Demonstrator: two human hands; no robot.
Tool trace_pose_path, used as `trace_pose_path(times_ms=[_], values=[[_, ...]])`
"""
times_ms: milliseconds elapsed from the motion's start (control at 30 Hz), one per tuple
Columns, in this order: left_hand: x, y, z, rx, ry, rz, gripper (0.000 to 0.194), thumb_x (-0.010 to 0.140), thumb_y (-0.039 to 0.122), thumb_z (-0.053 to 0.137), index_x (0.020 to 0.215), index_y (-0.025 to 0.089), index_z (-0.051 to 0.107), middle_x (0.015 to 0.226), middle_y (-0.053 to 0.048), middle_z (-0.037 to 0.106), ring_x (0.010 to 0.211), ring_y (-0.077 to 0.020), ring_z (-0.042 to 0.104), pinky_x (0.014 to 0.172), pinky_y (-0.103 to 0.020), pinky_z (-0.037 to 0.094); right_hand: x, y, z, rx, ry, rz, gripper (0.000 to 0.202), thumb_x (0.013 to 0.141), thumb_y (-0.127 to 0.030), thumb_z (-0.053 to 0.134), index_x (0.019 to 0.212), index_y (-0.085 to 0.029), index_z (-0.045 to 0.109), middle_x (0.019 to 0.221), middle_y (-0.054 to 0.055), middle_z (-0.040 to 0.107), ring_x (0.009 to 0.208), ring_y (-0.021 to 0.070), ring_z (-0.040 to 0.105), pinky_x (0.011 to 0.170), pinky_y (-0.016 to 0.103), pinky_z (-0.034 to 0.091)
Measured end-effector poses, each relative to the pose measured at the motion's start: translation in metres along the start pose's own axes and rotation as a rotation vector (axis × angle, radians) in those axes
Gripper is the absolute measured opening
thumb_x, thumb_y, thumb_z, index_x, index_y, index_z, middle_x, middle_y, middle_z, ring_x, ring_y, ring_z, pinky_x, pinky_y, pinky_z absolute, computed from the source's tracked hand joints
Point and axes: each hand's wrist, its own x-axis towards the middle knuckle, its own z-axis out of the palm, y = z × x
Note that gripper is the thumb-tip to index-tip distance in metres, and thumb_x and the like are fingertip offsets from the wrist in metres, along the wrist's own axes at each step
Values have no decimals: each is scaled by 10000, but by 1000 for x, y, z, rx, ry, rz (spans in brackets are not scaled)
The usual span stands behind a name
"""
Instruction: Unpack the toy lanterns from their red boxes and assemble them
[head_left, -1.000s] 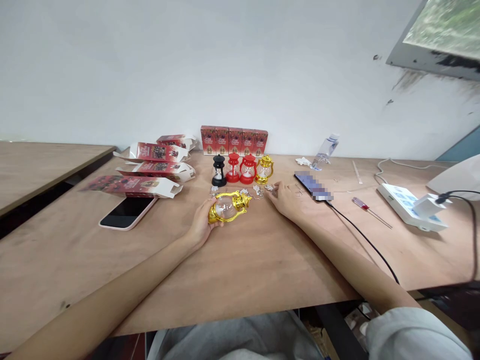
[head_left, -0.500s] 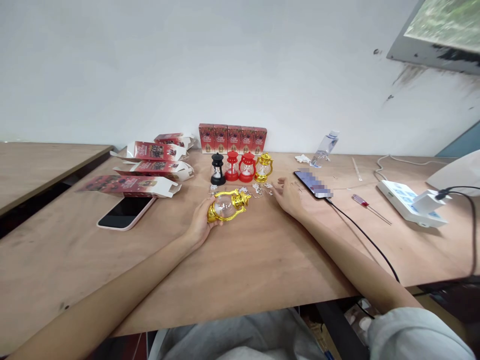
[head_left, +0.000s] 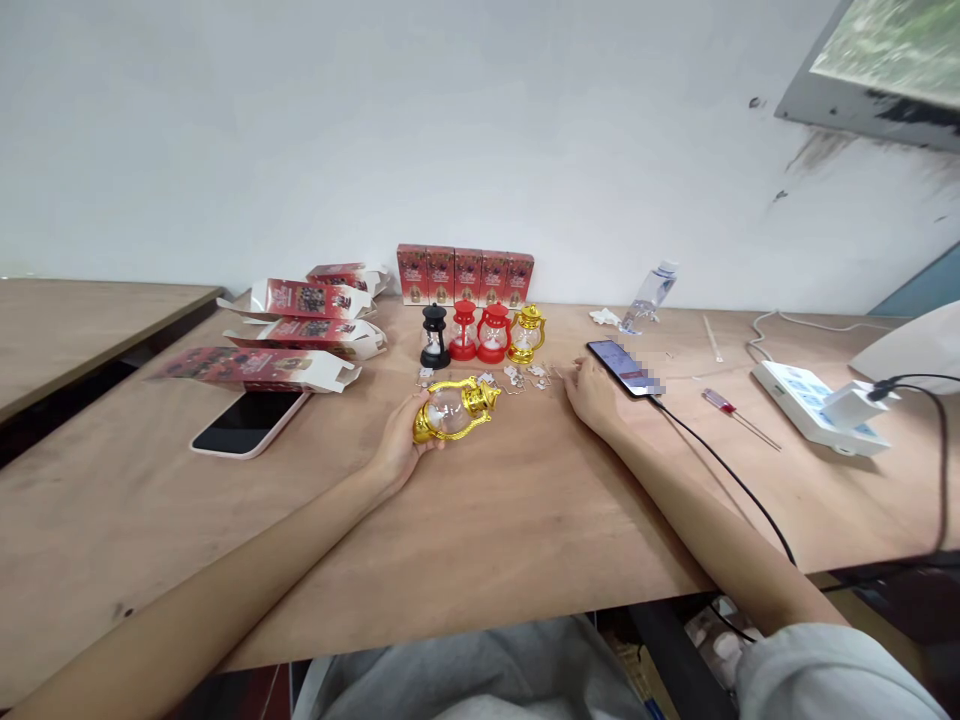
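Observation:
My left hand (head_left: 401, 440) is wrapped round the base of a gold lantern (head_left: 451, 411), which lies tilted sideways with its top to the right. My right hand (head_left: 592, 394) rests on the table beside a phone (head_left: 621, 367), its fingertips by small items near the white tags (head_left: 514, 377); whether it pinches anything is too small to tell. Behind stand a black lantern (head_left: 435, 338), two red lanterns (head_left: 463, 332) and another gold lantern (head_left: 527, 336).
Several red boxes (head_left: 466, 276) stand against the wall. Opened boxes (head_left: 300, 368) and a pink-edged phone (head_left: 249, 424) lie left. To the right are a bottle (head_left: 649, 296), a screwdriver (head_left: 721, 402), a power strip (head_left: 806, 400) and a black cable (head_left: 731, 473).
My right hand has slid slightly right, away from the white tags and closer to the phone. My left hand still holds the gold lantern in nearly the same place.

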Motion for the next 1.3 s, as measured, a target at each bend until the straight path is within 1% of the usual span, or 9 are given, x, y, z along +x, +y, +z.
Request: trace_pose_path(times_ms=[200,333,433,567,700,800,967,1167,1300], values=[[-1,1,1,-4,19,7,307,650,407,637,793,161,521,682,19,538,545,-101,536,405,-196,455,-17,-26,-4,483,128,-80,358,865,-393,453,1122,-145,478,1091,147,587,982,246,567,827,406,467],[-2,-4,1,45,-11,57,343,633,420,672,799,177,496,765,18,532,624,-106,538,462,-215,483,-43,-65,-10,912,-94,-230,386,845,-437,519,1150,-206,468,1131,92,573,930,172,585,828,350,500],[-3,-10,1,181,-59,224,440,587,355,738,914,197,490,883,5,545,745,-128,558,559,-238,501,-58,-86,-14,1066,-235,-320,417,837,-398,552,1206,-237,445,1221,79,531,942,152,585,842,331,507],[-10,-8,2,470,-68,729,566,604,268,755,1087,203,468,1063,-44,545,984,-172,541,830,-307,473,-65,-95,-18,1055,-286,-311,331,866,-349,516,1179,-245,500,1196,66,559,952,153,595,852,336,509],[-23,2,1,900,-2,1087,424,683,294,719,1054,212,531,974,-39,570,908,-177,530,783,-315,432,-72,-101,-20,992,-310,-405,337,882,-290,486,1216,-253,493,1262,77,516,992,159,589,881,351,502],[-30,4,-1,1126,129,1276,394,683,338,718,1017,217,547,932,-50,576,881,-202,520,760,-341,382,-82,-108,-24,990,-134,-468,400,885,-234,473,1281,-263,423,1233,90,512,980,160,582,876,366,502],[-25,-1,-3,1167,2,1356,299,770,262,624,1023,225,470,1058,-58,636,1018,-205,576,857,-370,319,-94,-116,-34,894,190,-684,279,830,-188,573,1098,-263,555,1111,77,533,1041,192,540,867,382,495],[-18,-5,-8,1259,-153,1360,348,793,200,596,1115,220,464,1074,-59,670,1055,-196,595,918,-377,296,-89,-113,-32,798,191,-748,116,838,-178,570,908,-239,638,983,61,561,931,160,577,793,327,516],[-14,-9,-12,1290,-252,1319,357,797,186,559,1139,232,468,1095,-62,665,1084,-199,583,911,-367,330,-85,-106,-28,628,241,-822,155,860,-169,520,830,-244,652,962,58,601,896,160,583,758,325,502]])
